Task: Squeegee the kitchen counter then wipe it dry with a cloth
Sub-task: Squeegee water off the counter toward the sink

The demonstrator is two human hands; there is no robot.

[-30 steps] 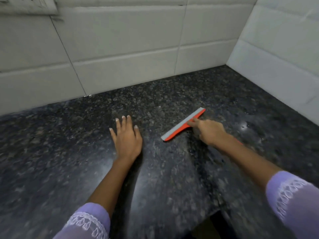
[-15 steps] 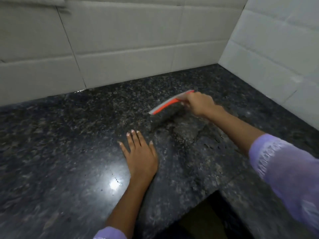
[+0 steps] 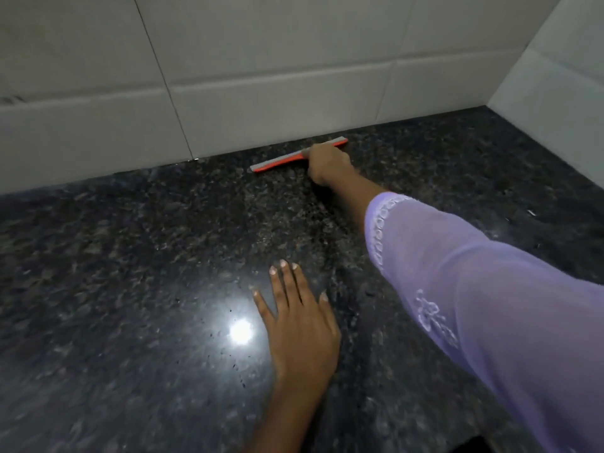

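A small squeegee with an orange body and a grey blade lies along the back of the dark speckled granite counter, close to the tiled wall. My right hand is stretched far out and closed around its handle, which is hidden under the fingers. My left hand rests flat on the counter nearer to me, fingers spread, holding nothing. No cloth is in view.
White tiled walls meet in a corner at the back right. A bright light reflection shines on the counter beside my left hand. A dark gap shows at the counter's near edge, bottom right.
My right hand has carried the squeegee away from me, from mid-counter to the back wall. My left hand has stayed flat on the counter.
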